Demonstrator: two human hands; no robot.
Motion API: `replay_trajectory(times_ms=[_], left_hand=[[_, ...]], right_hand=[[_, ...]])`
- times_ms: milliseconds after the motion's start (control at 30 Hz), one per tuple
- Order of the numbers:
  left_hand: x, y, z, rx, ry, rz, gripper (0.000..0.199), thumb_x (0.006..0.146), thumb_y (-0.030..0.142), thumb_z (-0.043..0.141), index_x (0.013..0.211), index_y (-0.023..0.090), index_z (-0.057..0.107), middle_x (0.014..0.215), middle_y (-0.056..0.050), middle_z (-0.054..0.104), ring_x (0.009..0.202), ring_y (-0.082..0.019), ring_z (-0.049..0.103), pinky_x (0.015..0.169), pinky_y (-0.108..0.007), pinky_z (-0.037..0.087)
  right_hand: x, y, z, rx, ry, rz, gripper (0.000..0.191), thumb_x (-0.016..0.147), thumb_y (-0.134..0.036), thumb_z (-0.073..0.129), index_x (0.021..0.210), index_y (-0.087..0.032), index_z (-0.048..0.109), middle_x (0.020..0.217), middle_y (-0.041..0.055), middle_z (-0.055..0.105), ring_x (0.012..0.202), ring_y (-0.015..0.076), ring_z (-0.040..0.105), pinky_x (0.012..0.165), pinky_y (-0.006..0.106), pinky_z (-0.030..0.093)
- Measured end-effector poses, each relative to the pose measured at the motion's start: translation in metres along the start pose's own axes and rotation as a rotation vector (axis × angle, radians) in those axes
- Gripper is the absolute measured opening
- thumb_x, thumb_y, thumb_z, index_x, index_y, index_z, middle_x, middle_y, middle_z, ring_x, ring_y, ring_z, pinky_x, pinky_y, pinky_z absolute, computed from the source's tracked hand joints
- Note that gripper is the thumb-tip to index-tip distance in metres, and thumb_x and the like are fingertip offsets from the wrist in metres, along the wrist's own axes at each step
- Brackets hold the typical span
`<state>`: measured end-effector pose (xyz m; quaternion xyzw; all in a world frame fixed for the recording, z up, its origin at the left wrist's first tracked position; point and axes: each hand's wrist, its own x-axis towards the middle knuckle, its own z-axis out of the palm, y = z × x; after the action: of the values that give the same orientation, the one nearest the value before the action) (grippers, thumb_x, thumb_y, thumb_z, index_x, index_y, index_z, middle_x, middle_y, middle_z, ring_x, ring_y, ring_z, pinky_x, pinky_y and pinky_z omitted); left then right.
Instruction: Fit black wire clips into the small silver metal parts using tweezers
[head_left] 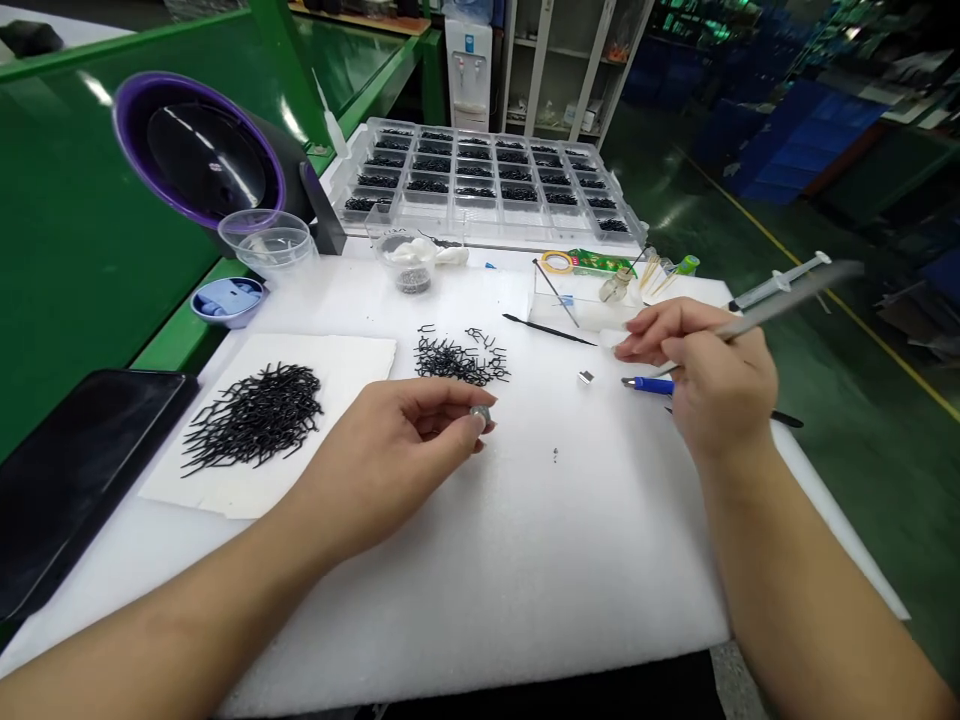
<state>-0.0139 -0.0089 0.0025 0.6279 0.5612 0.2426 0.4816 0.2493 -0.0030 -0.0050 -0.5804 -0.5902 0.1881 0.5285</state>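
Clear plastic tray (487, 228) holds black parts (427, 186).

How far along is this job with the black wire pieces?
Done, it seems: the clear compartment tray already holds black parts. In hand: the left hand pinches a small silver metal piece; the right hand holds a slim grey tool. Left: black bent wire pieces lie heaped on a paper sheet, with a smaller pile on white foam.

Black wire clips (255, 418) on white paper (352, 365), a blue handle (649, 385), a purple-rimmed lens (199, 145)
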Motion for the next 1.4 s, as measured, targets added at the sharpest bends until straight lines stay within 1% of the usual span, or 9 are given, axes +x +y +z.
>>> replay_trajectory(times_ms=[100, 200, 367, 467, 567, 633, 733, 1000, 1400], left_hand=[[-0.001, -0.002, -0.001, -0.033, -0.003, 0.031, 0.029, 0.083, 0.038, 0.072, 0.106, 0.021, 0.077, 0.09, -0.005, 0.082, 0.077, -0.022, 0.077, 0.077, -0.033, 0.065], [-0.001, -0.004, 0.0, -0.051, -0.014, 0.066, 0.029, 0.082, 0.036, 0.074, 0.106, 0.021, 0.077, 0.089, -0.005, 0.082, 0.078, -0.022, 0.077, 0.077, -0.033, 0.065], [0.002, -0.004, 0.005, 0.042, -0.004, 0.064, 0.03, 0.08, 0.037, 0.078, 0.105, 0.021, 0.078, 0.082, -0.002, 0.081, 0.078, -0.021, 0.077, 0.073, -0.03, 0.063], [0.0, -0.003, 0.009, 0.079, 0.016, 0.085, 0.029, 0.081, 0.037, 0.076, 0.106, 0.023, 0.08, 0.086, 0.0, 0.082, 0.079, -0.02, 0.077, 0.075, -0.029, 0.063], [-0.002, 0.0, 0.011, 0.095, 0.05, 0.125, 0.028, 0.082, 0.035, 0.076, 0.107, 0.024, 0.081, 0.086, 0.001, 0.082, 0.077, -0.018, 0.076, 0.074, -0.027, 0.062], [-0.004, 0.002, 0.011, 0.096, 0.061, 0.152, 0.027, 0.082, 0.033, 0.076, 0.105, 0.022, 0.082, 0.081, 0.002, 0.082, 0.072, -0.016, 0.075, 0.072, -0.024, 0.062], [-0.005, 0.005, 0.01, 0.106, 0.073, 0.201, 0.023, 0.082, 0.031, 0.076, 0.101, 0.021, 0.083, 0.075, 0.003, 0.08, 0.065, -0.014, 0.072, 0.067, -0.022, 0.059], [-0.007, 0.004, 0.01, 0.135, 0.072, 0.299, 0.022, 0.086, 0.027, 0.073, 0.106, 0.029, 0.083, 0.077, 0.008, 0.081, 0.064, -0.011, 0.071, 0.057, -0.019, 0.051], [-0.006, 0.003, 0.009, 0.128, 0.067, 0.313, 0.024, 0.086, 0.025, 0.073, 0.107, 0.03, 0.082, 0.079, 0.008, 0.081, 0.065, -0.011, 0.073, 0.059, -0.019, 0.051]], right_hand=[[-0.001, -0.001, -0.001, -0.285, -0.101, 0.035, 0.028, 0.073, -0.007, 0.046, 0.077, -0.022, 0.07, 0.076, 0.002, 0.067, 0.065, 0.0205, 0.064, 0.062, 0.036, 0.05], [-0.006, -0.003, 0.003, -0.535, -0.241, -0.017, 0.024, 0.078, -0.01, 0.055, 0.081, -0.021, 0.076, 0.088, 0.0057, 0.071, 0.072, 0.0222, 0.064, 0.066, 0.036, 0.048], [-0.009, 0.003, 0.009, -0.626, -0.33, -0.069, 0.008, 0.078, -0.017, 0.072, 0.071, -0.021, 0.075, 0.079, 0.0063, 0.072, 0.07, 0.0218, 0.063, 0.068, 0.036, 0.048], [-0.012, -0.004, 0.012, -0.596, -0.299, -0.074, 0.009, 0.08, -0.015, 0.071, 0.077, -0.02, 0.078, 0.077, 0.005, 0.074, 0.068, 0.0202, 0.065, 0.064, 0.034, 0.049], [-0.022, -0.022, 0.02, -0.3, -0.263, -0.053, 0.015, 0.082, -0.021, 0.073, 0.095, -0.02, 0.081, 0.087, 0.0037, 0.079, 0.073, 0.0187, 0.071, 0.06, 0.03, 0.052], [-0.031, -0.036, 0.027, -0.065, -0.261, -0.028, 0.017, 0.081, -0.019, 0.075, 0.097, -0.02, 0.081, 0.089, 0.0034, 0.079, 0.078, 0.018, 0.073, 0.057, 0.027, 0.053], [-0.044, -0.047, 0.038, 0.081, -0.261, 0.008, 0.018, 0.079, -0.015, 0.075, 0.096, -0.019, 0.08, 0.088, 0.0032, 0.079, 0.073, 0.0169, 0.074, 0.048, 0.023, 0.05], [-0.049, -0.046, 0.043, 0.039, -0.285, -0.016, 0.018, 0.081, -0.015, 0.076, 0.097, -0.023, 0.082, 0.094, 0.0034, 0.079, 0.082, 0.0193, 0.074, 0.043, 0.022, 0.048], [-0.052, -0.041, 0.047, 0.022, -0.292, -0.124, 0.025, 0.083, -0.01, 0.074, 0.101, -0.027, 0.082, 0.095, 0.0003, 0.077, 0.069, 0.0116, 0.068, 0.048, 0.023, 0.05]])
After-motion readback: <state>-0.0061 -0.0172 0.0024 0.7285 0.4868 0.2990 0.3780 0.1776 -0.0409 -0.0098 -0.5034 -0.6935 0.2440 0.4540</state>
